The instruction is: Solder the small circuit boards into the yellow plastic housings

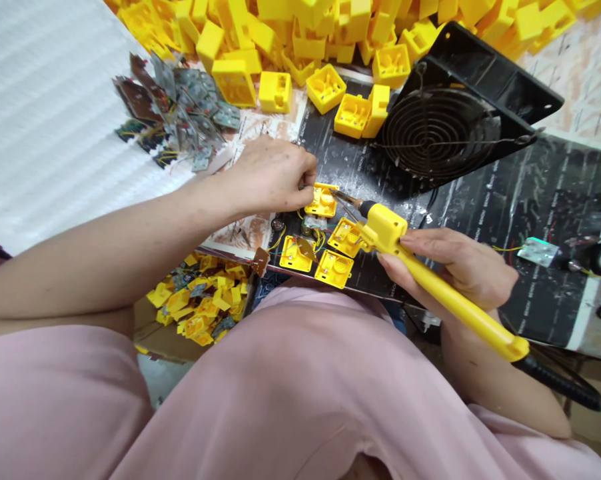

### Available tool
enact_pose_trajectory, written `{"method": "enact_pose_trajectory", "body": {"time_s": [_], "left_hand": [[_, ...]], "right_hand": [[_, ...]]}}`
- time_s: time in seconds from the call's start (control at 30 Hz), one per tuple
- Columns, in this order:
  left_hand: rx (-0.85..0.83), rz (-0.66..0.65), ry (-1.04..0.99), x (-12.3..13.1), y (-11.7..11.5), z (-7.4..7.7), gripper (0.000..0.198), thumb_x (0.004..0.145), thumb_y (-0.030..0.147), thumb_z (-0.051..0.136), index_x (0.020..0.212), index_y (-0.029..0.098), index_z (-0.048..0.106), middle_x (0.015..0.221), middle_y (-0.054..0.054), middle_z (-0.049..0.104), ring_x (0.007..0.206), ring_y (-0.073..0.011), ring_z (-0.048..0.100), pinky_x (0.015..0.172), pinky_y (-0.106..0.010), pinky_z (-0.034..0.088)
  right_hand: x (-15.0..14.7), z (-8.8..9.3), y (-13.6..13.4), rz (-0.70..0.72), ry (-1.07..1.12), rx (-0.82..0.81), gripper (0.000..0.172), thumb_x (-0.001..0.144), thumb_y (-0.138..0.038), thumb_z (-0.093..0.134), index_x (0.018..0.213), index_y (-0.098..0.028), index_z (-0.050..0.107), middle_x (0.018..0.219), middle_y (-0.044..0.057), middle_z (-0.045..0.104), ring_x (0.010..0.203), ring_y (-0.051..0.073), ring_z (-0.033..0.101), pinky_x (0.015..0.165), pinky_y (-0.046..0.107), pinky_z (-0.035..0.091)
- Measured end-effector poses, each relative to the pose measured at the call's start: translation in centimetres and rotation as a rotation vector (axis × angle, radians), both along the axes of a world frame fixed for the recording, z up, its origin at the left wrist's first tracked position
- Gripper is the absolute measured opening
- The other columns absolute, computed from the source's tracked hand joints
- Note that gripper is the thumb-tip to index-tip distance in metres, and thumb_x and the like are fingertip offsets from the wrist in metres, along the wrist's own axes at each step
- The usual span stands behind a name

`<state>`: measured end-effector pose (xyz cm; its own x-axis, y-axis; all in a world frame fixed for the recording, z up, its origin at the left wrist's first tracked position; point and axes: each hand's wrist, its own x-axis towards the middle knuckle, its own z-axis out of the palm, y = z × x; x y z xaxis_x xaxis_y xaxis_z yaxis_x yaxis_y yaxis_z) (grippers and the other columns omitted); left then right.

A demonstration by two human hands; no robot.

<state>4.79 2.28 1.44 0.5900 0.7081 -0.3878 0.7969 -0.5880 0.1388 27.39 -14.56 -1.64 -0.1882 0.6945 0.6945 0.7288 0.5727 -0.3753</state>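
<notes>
My right hand (460, 263) grips a yellow soldering iron (433, 277) by its handle. The iron's tip reaches a small open yellow plastic housing (325, 208). At that housing's left edge, my left hand (278, 175) is closed in a pinch; whatever lies between its fingertips is hidden. Nearer to me are more open housings, one (347, 238) partly behind the iron and another (334, 270) by the table edge. A brown circuit board (306, 249) with thin wires lies over a third housing (293, 260). Another brown board (260, 262) is at the edge.
A black fan (430, 137) stands behind the iron. Yellow housings (325, 89) are heaped at the back, with a pile of circuit boards (190, 100) to the left. Below the table edge, a box holds yellow parts (200, 300). A wired board (537, 251) lies right.
</notes>
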Motion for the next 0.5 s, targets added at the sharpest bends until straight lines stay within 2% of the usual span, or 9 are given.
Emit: {"method": "enact_pose_trajectory", "body": {"time_s": [0.07, 0.13, 0.23, 0.33, 0.4, 0.5], "left_hand": [[-0.035, 0.013, -0.046, -0.8, 0.1, -0.1, 0.042, 0.088, 0.034, 0.059, 0.120, 0.018, 0.079, 0.114, -0.008, 0.081, 0.116, -0.0320, 0.075, 0.104, -0.042, 0.056], [-0.080, 0.040, -0.145, -1.9, 0.3, -0.3, 0.044, 0.088, 0.036, 0.059, 0.125, 0.019, 0.077, 0.117, -0.006, 0.081, 0.110, -0.0278, 0.075, 0.102, -0.040, 0.056], [-0.130, 0.115, -0.312, -3.5, 0.5, -1.1, 0.039, 0.088, 0.038, 0.057, 0.116, 0.020, 0.079, 0.112, -0.006, 0.082, 0.100, -0.0233, 0.076, 0.096, -0.036, 0.057], [-0.136, 0.155, -0.377, -4.1, 0.2, -1.5, 0.037, 0.090, 0.042, 0.056, 0.107, 0.020, 0.081, 0.103, -0.006, 0.083, 0.098, -0.0235, 0.076, 0.095, -0.037, 0.058], [-0.123, 0.109, -0.362, -3.9, -0.2, -1.4, 0.039, 0.093, 0.042, 0.052, 0.108, 0.020, 0.081, 0.105, -0.006, 0.083, 0.103, -0.0238, 0.074, 0.106, -0.040, 0.055], [-0.111, -0.011, -0.288, -3.3, -0.8, -1.1, 0.040, 0.096, 0.038, 0.048, 0.109, 0.020, 0.082, 0.108, -0.005, 0.083, 0.110, -0.0240, 0.072, 0.128, -0.051, 0.039]], "right_hand": [[0.2, -0.2, -0.3, -0.002, 0.010, -0.028, 0.025, 0.094, -0.025, 0.086, 0.115, -0.026, 0.072, 0.089, 0.000, 0.083, 0.076, 0.018, 0.082, 0.065, 0.024, 0.067], [0.4, -0.5, -0.7, -0.038, 0.023, -0.064, 0.039, 0.094, -0.027, 0.086, 0.130, -0.026, 0.071, 0.098, 0.002, 0.084, 0.077, 0.019, 0.082, 0.068, 0.026, 0.069], [0.5, -0.7, -1.3, -0.114, 0.066, -0.141, 0.054, 0.090, -0.028, 0.089, 0.140, -0.030, 0.069, 0.105, 0.001, 0.085, 0.079, 0.020, 0.083, 0.068, 0.029, 0.070], [0.3, -0.8, -1.4, -0.099, 0.128, -0.134, 0.039, 0.087, -0.023, 0.091, 0.122, -0.028, 0.075, 0.098, 0.000, 0.084, 0.078, 0.021, 0.083, 0.067, 0.030, 0.071], [0.2, -0.6, -1.2, -0.046, 0.140, -0.088, 0.028, 0.086, -0.022, 0.092, 0.108, -0.027, 0.075, 0.088, -0.001, 0.083, 0.074, 0.020, 0.082, 0.063, 0.027, 0.070], [0.2, -0.2, -0.9, -0.018, 0.095, -0.088, 0.024, 0.089, -0.028, 0.090, 0.106, -0.029, 0.074, 0.084, -0.003, 0.082, 0.072, 0.019, 0.081, 0.061, 0.025, 0.068]]}}
